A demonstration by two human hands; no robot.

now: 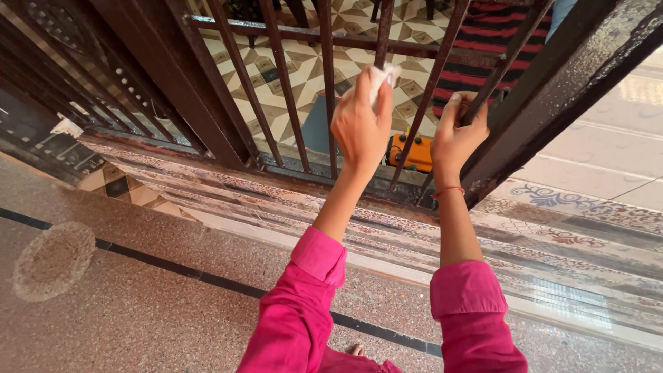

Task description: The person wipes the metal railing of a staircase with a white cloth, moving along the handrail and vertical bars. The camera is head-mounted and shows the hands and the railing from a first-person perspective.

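Observation:
My left hand (359, 124) is raised against a dark brown metal gate (283, 83) and grips a small white cloth (381, 74), pressed on one of its vertical bars. My right hand (456, 135) is closed around a slanted bar (483, 90) just to the right. Both arms wear pink sleeves, and a red thread circles my right wrist.
A patterned stone threshold (552, 228) runs under the gate. Speckled floor (138, 304) with a black stripe lies below me. Behind the bars are patterned tiles (304, 62), an orange object (413, 150) and a red-and-black striped rug (476, 55). A thick gate frame (573, 76) slants at the right.

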